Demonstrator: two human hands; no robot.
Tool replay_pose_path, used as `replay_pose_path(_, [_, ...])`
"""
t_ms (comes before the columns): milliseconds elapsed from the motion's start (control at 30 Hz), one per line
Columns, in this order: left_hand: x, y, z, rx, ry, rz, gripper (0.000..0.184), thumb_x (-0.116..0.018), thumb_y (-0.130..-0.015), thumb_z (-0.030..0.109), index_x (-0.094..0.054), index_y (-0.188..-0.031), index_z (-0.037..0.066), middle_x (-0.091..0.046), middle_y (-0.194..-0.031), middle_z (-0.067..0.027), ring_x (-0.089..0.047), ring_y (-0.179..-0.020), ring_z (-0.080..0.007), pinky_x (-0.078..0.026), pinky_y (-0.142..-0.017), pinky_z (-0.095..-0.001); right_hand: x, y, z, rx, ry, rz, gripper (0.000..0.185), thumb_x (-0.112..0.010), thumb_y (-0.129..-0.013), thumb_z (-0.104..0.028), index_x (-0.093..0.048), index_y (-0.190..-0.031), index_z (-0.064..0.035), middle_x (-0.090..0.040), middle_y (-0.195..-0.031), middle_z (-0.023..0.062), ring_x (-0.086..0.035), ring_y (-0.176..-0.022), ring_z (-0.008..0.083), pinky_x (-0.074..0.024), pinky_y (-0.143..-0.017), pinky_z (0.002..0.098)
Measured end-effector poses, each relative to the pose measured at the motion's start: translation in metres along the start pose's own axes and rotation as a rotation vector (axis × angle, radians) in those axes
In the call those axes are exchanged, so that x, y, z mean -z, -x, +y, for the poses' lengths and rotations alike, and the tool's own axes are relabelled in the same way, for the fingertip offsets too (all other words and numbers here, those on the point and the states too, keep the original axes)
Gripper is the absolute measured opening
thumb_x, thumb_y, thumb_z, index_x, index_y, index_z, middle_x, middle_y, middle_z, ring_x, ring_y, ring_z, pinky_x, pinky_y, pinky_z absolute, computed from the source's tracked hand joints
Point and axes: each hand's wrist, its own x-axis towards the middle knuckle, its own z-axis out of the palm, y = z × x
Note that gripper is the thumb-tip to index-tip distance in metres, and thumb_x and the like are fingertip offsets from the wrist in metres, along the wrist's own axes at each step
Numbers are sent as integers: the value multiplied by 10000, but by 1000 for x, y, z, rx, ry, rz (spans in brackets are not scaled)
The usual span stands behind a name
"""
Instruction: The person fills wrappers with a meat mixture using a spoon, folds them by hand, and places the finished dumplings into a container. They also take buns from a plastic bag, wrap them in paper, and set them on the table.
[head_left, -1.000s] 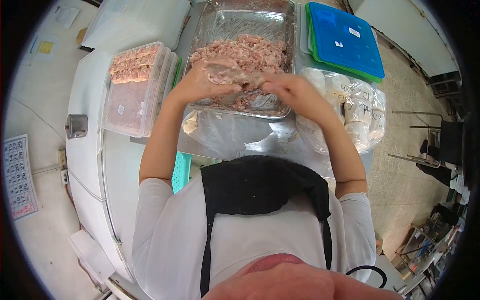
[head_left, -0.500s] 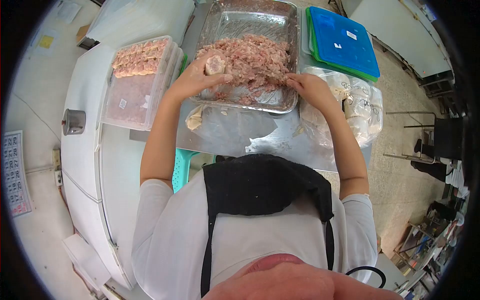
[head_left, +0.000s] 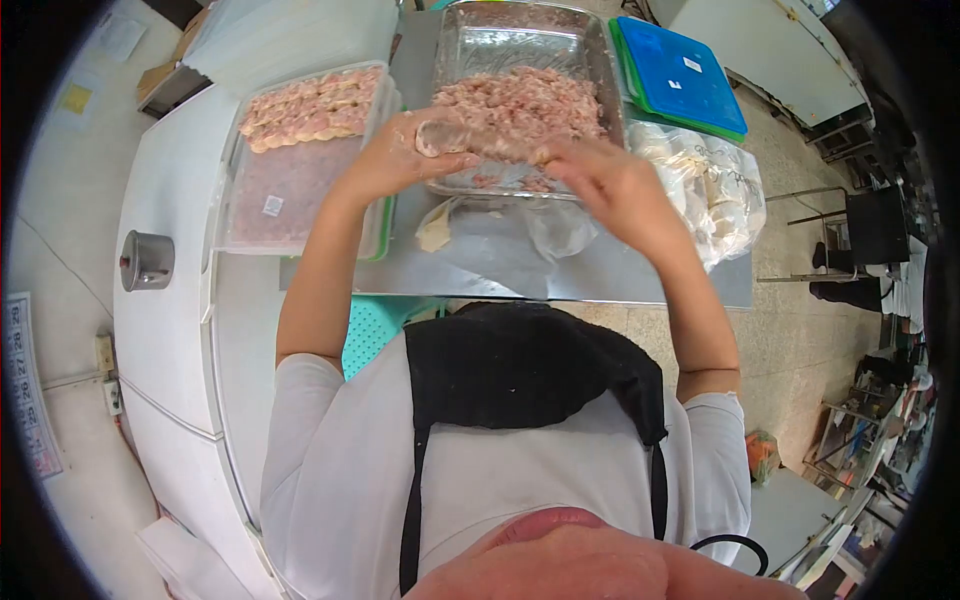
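Observation:
My left hand [head_left: 405,155] is curled round a filled dumpling [head_left: 440,138] above the near left corner of a metal tray [head_left: 615,90]. Pinkish minced meat [head_left: 520,100] lies heaped in the tray. Just right of the dumpling, my right hand [head_left: 605,180] reaches in over the near edge; its fingers are blurred, and what they hold, if anything, cannot be made out. A pale wrapper [head_left: 435,228] in a clear plastic bag [head_left: 560,230] lies on the metal table [head_left: 480,270] nearer to me.
Left stands a clear box [head_left: 290,205] with rows of filled dumplings [head_left: 310,110]. Blue and green lids [head_left: 680,70] lie at the right, behind a bag of white wrappers [head_left: 710,180]. A metal pot [head_left: 148,260] and a turquoise stool [head_left: 372,325] are further left.
My right hand has moved from the meat at the tray's right side back toward the dumpling in my left hand. The view has shifted, with the tray now further right.

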Motion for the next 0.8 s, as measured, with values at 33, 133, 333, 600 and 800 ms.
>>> replay_pose_path(33, [10, 4, -10, -54, -43, -20, 423, -801, -732, 257, -644, -1058, 40, -683, -968, -106, -616, -906, -203, -471, -848, -322, -16, -2, -10, -10, -2, -41, 283, -586, -923, -233, -649, -1096, -18, -660, -936, 161, -634, -845, 338, -502, -747, 371])
replay_pose_path(133, [44, 25, -28, -47, -168, -48, 468, -804, -724, 276, -632, -1102, 60, -677, -949, -101, -609, -874, -204, -472, -827, -323, -43, -12, -31, -36, 24, -112, 272, -603, -912, -222, -647, -1073, -7, -662, -993, 165, -638, -899, 333, -502, -775, 362])
replay_pose_path(333, [139, 71, -98, 72, -214, 70, 502, -789, -696, 220, -618, -1146, 80, -637, -985, -86, -568, -852, -184, -470, -769, -326, -77, 21, -15, -208, -177, 170, 295, -603, -925, -220, -639, -1133, -14, -694, -866, 89, -647, -728, 203, -487, -668, 322])
replay_pose_path(600, [247, 96, -199, 176, -956, 542, 427, -732, -722, 205, -618, -1120, 101, -612, -982, -103, -609, -892, -309, -511, -764, -403, -89, 102, -33, -802, -472, 257, 310, -585, -951, -231, -643, -1172, -21, -488, -666, -52, -400, -564, 26, -311, -495, 194])
replay_pose_path(800, [261, 73, -219, 70, -1132, 449, 466, -776, -691, 288, -625, -1107, 142, -603, -1038, -75, -577, -987, -316, -487, -810, -430, -104, 91, -68, -860, -497, 339, 340, -593, -952, -282, -642, -1185, -40, -460, -647, -68, -358, -530, 4, -263, -462, 175])
